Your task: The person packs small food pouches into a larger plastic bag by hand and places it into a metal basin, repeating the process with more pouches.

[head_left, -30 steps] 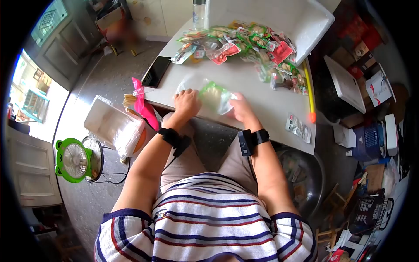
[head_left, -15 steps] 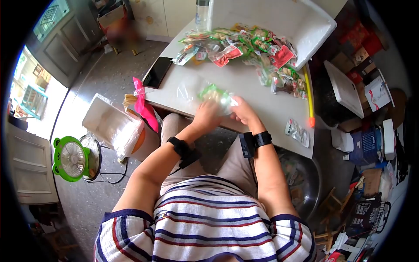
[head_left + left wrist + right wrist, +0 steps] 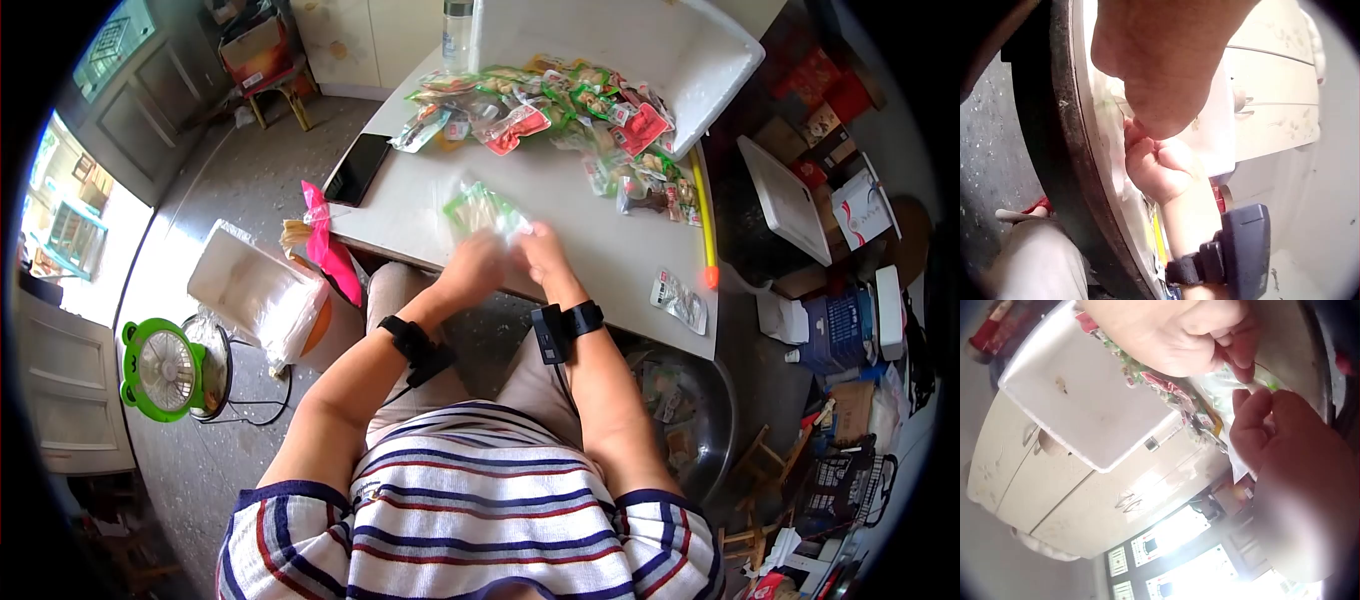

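Observation:
A clear bag with green edges and pale contents (image 3: 482,210) lies at the table's front edge, under both hands. My left hand (image 3: 474,268) pinches its near edge, fingers curled; my right hand (image 3: 543,254) pinches the same edge at the right corner. In the right wrist view the fingertips of the left hand (image 3: 1297,437) and right hand (image 3: 1179,331) nearly meet on the clear film (image 3: 1219,387). The left wrist view shows the right hand (image 3: 1159,164) curled close beside the left hand (image 3: 1160,69), with the bag mostly hidden.
A pile of small colourful packets (image 3: 540,105) lies before a white foam box (image 3: 620,50). A phone (image 3: 358,170) and pink bag (image 3: 330,245) are at the left, a yellow stick (image 3: 706,220) and silver packet (image 3: 679,300) at the right. A basin (image 3: 715,425) stands below.
From a second ago, my left hand has moved right and come close to my right hand at the bag's near edge. The bag has shifted slightly left since half a second ago.

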A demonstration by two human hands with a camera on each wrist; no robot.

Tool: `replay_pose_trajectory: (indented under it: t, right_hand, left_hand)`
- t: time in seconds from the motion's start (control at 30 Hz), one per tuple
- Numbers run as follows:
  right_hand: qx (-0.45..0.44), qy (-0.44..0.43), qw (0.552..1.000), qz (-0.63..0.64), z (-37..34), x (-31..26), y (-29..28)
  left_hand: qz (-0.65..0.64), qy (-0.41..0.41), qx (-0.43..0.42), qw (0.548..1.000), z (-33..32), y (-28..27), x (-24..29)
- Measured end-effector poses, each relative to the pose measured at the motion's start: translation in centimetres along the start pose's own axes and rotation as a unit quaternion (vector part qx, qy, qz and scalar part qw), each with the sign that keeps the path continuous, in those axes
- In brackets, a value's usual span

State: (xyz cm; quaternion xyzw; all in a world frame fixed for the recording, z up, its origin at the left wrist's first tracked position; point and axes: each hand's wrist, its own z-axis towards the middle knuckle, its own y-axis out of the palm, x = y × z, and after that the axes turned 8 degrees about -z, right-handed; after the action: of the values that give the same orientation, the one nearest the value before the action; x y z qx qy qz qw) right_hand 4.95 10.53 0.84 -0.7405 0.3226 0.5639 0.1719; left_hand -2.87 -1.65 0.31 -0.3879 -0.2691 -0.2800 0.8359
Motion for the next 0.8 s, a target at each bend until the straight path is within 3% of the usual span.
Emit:
replay_pose_trajectory:
  t: [0.2, 0.3, 0.47, 0.57, 0.8]
  right_hand:
    - [-0.015, 0.023, 0.989, -0.148, 0.4, -0.5, -1.0]
    - [-0.048, -0.010, 0.993, -0.103, 1.0, -0.1, -0.9]
    - [0.020, -0.033, 0.998, -0.056, 0.3, -0.9, 1.4]
    - [-0.052, -0.043, 0.998, 0.004, 2.3, 0.5, -0.1]
    - [0.121, -0.086, 0.976, -0.156, 3.8, -2.6, -6.5]
  left_hand:
    - [0.062, -0.043, 0.004, 0.997, -0.5, -0.8, 0.4]
    - [0.054, -0.027, 0.003, 0.998, -0.3, -0.3, 0.6]
    - [0.052, 0.001, 0.016, 0.999, -0.4, 0.3, -1.2]
    - [0.054, 0.007, 0.035, 0.998, -0.3, 0.0, -1.2]
    - [0.186, -0.052, 0.087, 0.977, -0.1, 1.1, -0.4]
